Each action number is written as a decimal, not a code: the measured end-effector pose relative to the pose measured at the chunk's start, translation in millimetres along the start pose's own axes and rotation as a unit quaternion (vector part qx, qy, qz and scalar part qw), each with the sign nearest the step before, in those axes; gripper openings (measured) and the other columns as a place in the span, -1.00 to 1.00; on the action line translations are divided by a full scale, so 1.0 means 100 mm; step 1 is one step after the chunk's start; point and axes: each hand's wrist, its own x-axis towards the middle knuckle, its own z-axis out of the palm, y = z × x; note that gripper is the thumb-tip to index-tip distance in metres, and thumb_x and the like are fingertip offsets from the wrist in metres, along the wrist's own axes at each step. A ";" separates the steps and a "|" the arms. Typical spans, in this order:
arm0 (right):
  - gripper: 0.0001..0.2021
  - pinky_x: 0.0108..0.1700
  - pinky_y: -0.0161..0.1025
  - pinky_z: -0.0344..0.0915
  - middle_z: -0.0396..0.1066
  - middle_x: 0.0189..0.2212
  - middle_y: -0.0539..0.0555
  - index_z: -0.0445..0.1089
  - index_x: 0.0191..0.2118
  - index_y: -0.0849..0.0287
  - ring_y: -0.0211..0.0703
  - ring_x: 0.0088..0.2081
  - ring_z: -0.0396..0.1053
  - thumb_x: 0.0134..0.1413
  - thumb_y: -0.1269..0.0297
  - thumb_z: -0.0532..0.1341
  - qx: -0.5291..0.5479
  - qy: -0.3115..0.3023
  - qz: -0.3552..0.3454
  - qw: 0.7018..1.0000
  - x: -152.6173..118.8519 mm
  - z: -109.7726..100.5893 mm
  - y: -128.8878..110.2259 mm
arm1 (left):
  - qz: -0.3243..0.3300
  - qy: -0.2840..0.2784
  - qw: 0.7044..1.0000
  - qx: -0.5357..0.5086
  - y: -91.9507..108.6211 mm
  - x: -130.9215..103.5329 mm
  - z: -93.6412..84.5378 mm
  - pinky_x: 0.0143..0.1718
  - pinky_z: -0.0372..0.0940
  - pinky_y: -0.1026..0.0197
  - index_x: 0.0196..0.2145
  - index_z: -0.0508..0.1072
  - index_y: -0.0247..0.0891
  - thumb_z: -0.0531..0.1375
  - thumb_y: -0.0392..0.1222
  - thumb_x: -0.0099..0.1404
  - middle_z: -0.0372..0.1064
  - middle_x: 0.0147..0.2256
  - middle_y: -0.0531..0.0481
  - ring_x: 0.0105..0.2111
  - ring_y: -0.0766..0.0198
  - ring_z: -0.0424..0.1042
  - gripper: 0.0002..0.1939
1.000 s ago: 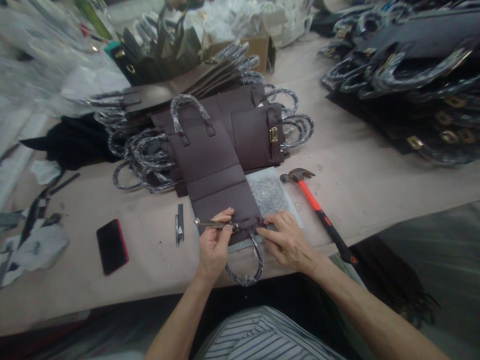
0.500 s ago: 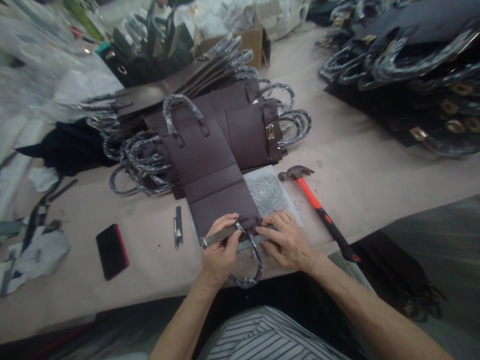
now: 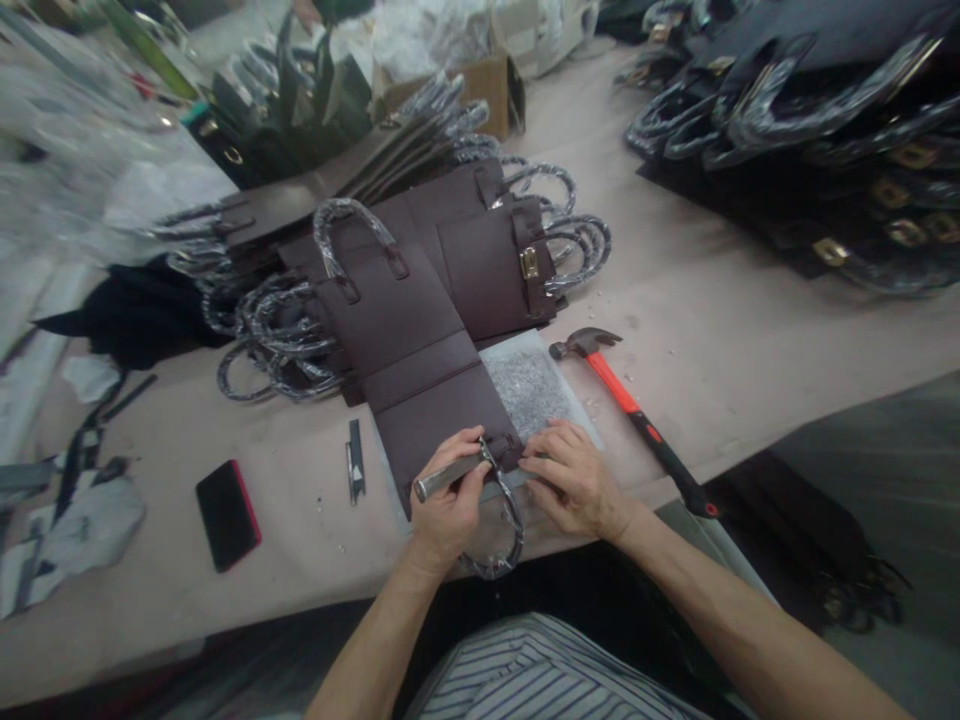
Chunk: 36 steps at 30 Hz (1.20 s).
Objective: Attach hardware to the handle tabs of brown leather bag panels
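A flat dark brown leather bag panel (image 3: 420, 360) lies lengthwise in front of me, with a plastic-wrapped handle at each end. My left hand (image 3: 448, 500) is closed around a short metal rod-like punch (image 3: 455, 474), held tilted, its thin end at the base of the near handle (image 3: 517, 535). Just right of that handle base, my right hand (image 3: 574, 480) rests at the panel's corner, fingers curled and pinched together. What they hold, if anything, is too small to make out. A speckled grey slab (image 3: 529, 385) lies partly under the panel.
To the right lies a claw hammer (image 3: 634, 420) with a red and black handle. A phone (image 3: 227, 515) and a small cutter (image 3: 355, 462) are on the left. Stacked brown bag panels (image 3: 480, 270) lie behind, and black bags (image 3: 810, 150) are piled at the back right.
The punch has tipped more upright in my left hand, its thin end now at the handle base. My right fingers have drawn slightly back from the handle base and curled. The view has shifted slightly.
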 end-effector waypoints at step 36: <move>-0.83 0.20 0.12 0.21 0.42 -0.16 0.11 0.41 -0.10 0.15 -0.07 -0.10 0.30 0.19 0.34 0.19 -0.008 0.001 -0.002 1.000 -0.02 0.01 0.01 | 0.069 -0.003 0.993 0.098 0.09 -0.03 0.07 0.09 0.44 0.02 -0.12 0.42 -0.25 0.20 -0.40 0.37 0.46 -0.05 -0.13 0.01 0.19 0.47 -0.84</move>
